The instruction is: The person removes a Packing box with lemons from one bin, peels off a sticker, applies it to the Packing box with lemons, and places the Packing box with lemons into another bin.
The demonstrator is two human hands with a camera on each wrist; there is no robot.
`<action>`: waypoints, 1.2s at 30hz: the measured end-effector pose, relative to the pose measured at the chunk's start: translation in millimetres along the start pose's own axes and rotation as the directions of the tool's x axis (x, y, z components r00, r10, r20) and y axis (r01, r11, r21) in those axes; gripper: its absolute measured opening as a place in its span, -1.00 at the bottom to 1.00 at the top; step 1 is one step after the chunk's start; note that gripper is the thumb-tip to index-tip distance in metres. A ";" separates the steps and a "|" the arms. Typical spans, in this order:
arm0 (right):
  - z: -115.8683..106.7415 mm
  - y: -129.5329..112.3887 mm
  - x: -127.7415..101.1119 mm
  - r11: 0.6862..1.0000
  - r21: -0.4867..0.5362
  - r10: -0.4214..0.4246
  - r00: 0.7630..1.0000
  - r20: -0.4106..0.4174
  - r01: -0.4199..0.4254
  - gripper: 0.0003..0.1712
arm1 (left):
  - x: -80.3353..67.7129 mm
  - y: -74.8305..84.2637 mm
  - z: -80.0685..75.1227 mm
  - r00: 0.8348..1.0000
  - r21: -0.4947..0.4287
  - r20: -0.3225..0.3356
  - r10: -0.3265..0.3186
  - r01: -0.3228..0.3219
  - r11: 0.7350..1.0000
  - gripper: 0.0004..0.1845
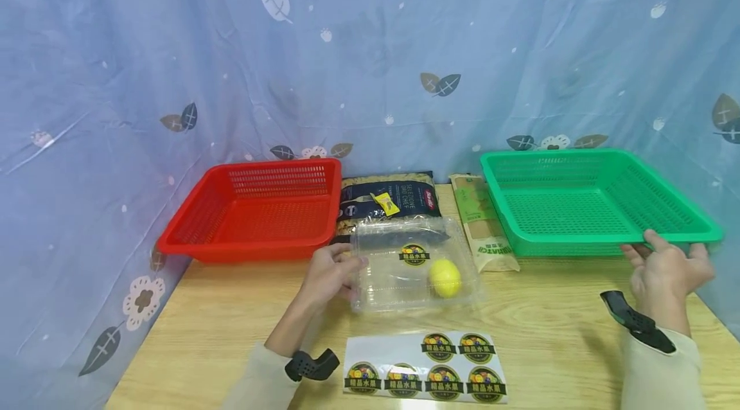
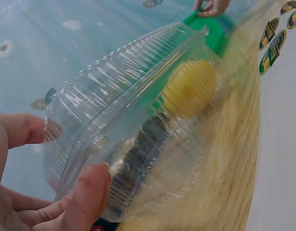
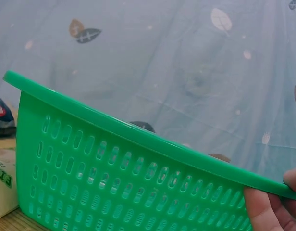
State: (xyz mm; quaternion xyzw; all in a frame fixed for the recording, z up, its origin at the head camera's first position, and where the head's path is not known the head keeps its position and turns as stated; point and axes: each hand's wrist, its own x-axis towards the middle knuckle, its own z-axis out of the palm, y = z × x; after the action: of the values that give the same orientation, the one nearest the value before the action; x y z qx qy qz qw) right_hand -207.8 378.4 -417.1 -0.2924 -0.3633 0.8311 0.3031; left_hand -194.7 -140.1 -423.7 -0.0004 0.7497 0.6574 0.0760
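Note:
My left hand (image 1: 333, 274) grips the left side of a clear plastic clamshell box (image 1: 384, 278), thumb and fingers curled on its edge. A yellow lemon-like fruit (image 1: 444, 278) lies inside, and a round fruit label (image 1: 415, 254) is stuck on the lid. In the left wrist view the box (image 2: 109, 96) is tilted, with the yellow fruit (image 2: 191, 89) at its far end. On the right, my right hand (image 1: 665, 272) pinches the front rim of a green plastic basket (image 1: 578, 244). The right wrist view has the fingers (image 3: 261, 209) under that rim, the thumb above.
A red basket (image 1: 248, 249) stands at the left. Between the baskets lie a pasta bag (image 1: 413, 195) with a small yellow packet (image 1: 386, 203) on it, and a tan-and-green food package (image 1: 482, 217). A label sheet (image 1: 399, 349) lies at the front. A blue curtain (image 1: 370, 63) hangs behind.

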 end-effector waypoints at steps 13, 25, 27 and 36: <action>-4.5 -10.1 1.6 0.999 -0.001 0.035 0.997 0.064 -0.035 0.03 | -0.8 10.7 8.5 0.999 -0.060 -0.020 0.040 -0.041 0.997 -0.28; -8.1 -11.0 0.6 0.996 -0.079 0.052 0.996 0.075 -0.046 0.07 | 3.2 24.8 17.2 0.997 -0.070 -0.049 0.064 -0.067 0.995 -0.23; -7.2 -11.8 0.0 0.995 -0.090 0.056 0.995 0.079 -0.049 0.11 | 5.4 30.6 19.4 0.996 -0.078 -0.043 0.075 -0.078 0.994 -0.22; -7.2 -12.5 -0.3 0.989 -0.139 0.057 0.995 0.077 -0.046 0.08 | 17.0 57.2 30.2 0.993 -0.084 -0.018 0.113 -0.115 0.990 -0.27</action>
State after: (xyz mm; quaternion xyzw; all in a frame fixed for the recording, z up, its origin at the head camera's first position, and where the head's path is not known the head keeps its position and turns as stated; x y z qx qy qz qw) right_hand -198.9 388.1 -411.3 -0.2878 -0.4238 0.8229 0.2457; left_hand -213.8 -100.8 -373.0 0.0347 0.7202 0.6921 0.0332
